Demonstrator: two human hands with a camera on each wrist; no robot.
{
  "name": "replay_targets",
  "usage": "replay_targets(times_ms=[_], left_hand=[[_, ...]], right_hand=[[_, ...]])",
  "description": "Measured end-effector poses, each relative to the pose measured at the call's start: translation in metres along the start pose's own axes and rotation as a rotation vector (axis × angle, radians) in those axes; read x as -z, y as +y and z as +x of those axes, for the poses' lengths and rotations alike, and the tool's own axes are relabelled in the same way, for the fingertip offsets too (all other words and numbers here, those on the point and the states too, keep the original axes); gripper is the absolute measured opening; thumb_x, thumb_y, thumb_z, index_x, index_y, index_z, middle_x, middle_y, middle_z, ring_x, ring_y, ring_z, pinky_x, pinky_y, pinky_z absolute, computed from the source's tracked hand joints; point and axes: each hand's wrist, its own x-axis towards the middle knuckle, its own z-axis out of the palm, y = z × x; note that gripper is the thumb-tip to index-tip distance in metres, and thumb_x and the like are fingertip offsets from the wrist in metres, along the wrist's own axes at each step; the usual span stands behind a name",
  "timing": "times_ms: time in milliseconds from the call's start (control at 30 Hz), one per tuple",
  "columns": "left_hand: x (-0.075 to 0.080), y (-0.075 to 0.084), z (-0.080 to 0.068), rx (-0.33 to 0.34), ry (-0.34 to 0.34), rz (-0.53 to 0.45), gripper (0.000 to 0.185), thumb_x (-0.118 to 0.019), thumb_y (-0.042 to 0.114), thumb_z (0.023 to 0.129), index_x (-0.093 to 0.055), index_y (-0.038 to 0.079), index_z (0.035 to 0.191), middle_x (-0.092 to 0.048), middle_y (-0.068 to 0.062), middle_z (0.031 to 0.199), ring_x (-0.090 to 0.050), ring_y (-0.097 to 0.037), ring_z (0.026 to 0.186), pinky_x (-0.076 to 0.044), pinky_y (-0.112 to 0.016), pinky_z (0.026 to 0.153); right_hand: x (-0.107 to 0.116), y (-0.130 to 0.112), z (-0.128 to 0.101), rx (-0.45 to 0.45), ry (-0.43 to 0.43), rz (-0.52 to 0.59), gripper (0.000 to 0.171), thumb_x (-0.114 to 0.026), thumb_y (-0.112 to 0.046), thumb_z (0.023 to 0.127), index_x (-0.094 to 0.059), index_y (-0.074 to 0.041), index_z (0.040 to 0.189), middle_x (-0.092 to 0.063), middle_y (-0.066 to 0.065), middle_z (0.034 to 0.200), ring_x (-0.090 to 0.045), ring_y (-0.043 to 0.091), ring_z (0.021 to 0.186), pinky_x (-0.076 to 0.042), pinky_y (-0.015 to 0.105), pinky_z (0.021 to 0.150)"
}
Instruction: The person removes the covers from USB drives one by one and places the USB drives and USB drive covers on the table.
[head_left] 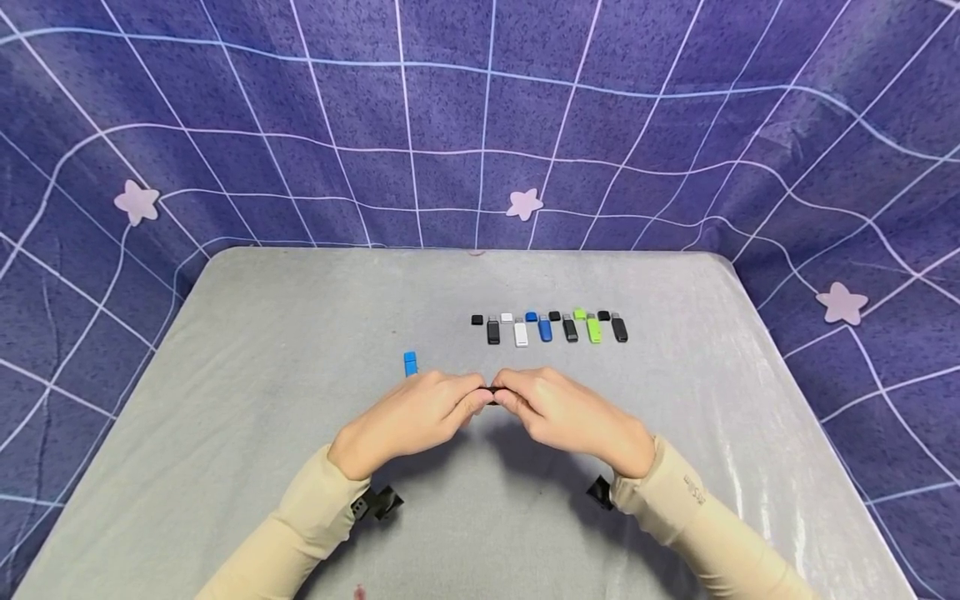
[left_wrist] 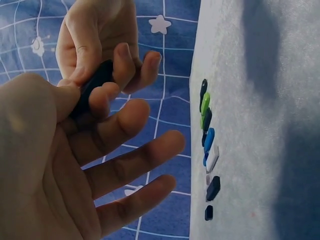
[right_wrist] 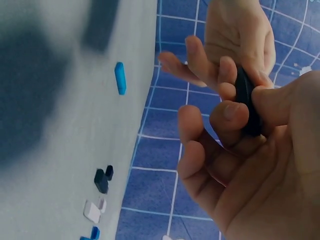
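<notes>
A black USB stick (right_wrist: 246,100) is held between both hands above the table's middle. My left hand (head_left: 420,414) pinches one end of it between thumb and index finger. On the other end, the thumb and forefinger of my right hand (head_left: 564,414) pinch it too. In the left wrist view the same black USB stick (left_wrist: 95,87) is partly covered by fingers. Whether its cap is joined to it cannot be made out. Just beyond the left hand a blue USB stick (head_left: 410,363) lies on the table, its near end hidden by that hand.
At the back right lies a row of uncapped USB sticks: black (head_left: 492,331), white (head_left: 521,333), blue (head_left: 545,329), green (head_left: 594,328) and more black. Small caps, such as a black cap (head_left: 477,320), lie beside them. A grey cloth covers the table (head_left: 300,317); purple curtains (head_left: 450,108) surround it.
</notes>
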Motion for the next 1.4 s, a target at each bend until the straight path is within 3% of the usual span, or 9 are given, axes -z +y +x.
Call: replay_targets(times_ms=[233,433,833,1067,1267,1400], left_hand=[[-0.002,-0.002,-0.003,0.036,-0.022,-0.036,0.036,-0.040,0.038,0.112,-0.051,0.026,0.080,-0.047,0.017,0.065,-0.048,0.002,0.057,-0.040,-0.021,0.053],[-0.005,-0.004,-0.003,0.034,-0.007,-0.048,0.037,-0.040,0.041,0.112,-0.053,0.024,0.082,-0.052,0.016,0.068,-0.050,0.001,0.060,-0.043,-0.022,0.055],[-0.015,-0.002,0.001,0.007,0.039,-0.041,0.028,-0.051,0.042,0.107,-0.057,0.022,0.088,-0.063,0.010,0.070,-0.052,0.001,0.061,-0.046,-0.021,0.059],[-0.013,-0.001,0.003,0.023,0.028,0.001,0.031,-0.052,0.047,0.106,-0.056,0.024,0.084,-0.051,0.016,0.068,-0.046,0.001,0.057,-0.040,-0.020,0.053],[-0.010,0.001,0.003,0.023,0.017,0.009,0.035,-0.049,0.047,0.107,-0.055,0.024,0.081,-0.058,0.015,0.071,-0.049,0.001,0.060,-0.042,-0.021,0.054],[-0.010,0.002,0.003,0.015,0.008,0.001,0.035,-0.047,0.045,0.109,-0.055,0.025,0.081,-0.058,0.016,0.072,-0.049,0.001,0.060,-0.043,-0.021,0.055]], right_hand=[[0.007,0.001,-0.004,-0.036,-0.032,-0.011,0.025,-0.047,-0.013,0.109,-0.070,-0.009,0.117,-0.060,-0.006,0.083,-0.051,0.004,0.072,-0.052,0.025,0.072],[0.006,0.003,-0.005,-0.028,-0.009,-0.009,0.028,-0.046,-0.012,0.109,-0.070,-0.007,0.121,-0.066,-0.004,0.089,-0.054,0.005,0.076,-0.053,0.025,0.075],[0.005,0.004,-0.004,0.012,0.032,0.013,0.016,-0.057,-0.017,0.107,-0.071,-0.012,0.107,-0.066,-0.008,0.087,-0.053,0.002,0.074,-0.052,0.022,0.070],[0.002,0.003,-0.002,0.007,0.029,-0.005,0.013,-0.060,-0.014,0.105,-0.071,-0.010,0.103,-0.065,-0.007,0.084,-0.051,0.000,0.071,-0.051,0.019,0.069],[0.002,0.004,0.000,0.000,0.025,0.007,0.013,-0.059,-0.014,0.105,-0.071,-0.010,0.103,-0.065,-0.008,0.083,-0.051,0.000,0.071,-0.051,0.020,0.069],[0.003,0.002,0.000,-0.020,-0.004,0.023,0.015,-0.058,-0.013,0.105,-0.068,-0.013,0.094,-0.056,-0.009,0.075,-0.046,-0.001,0.066,-0.047,0.019,0.063]])
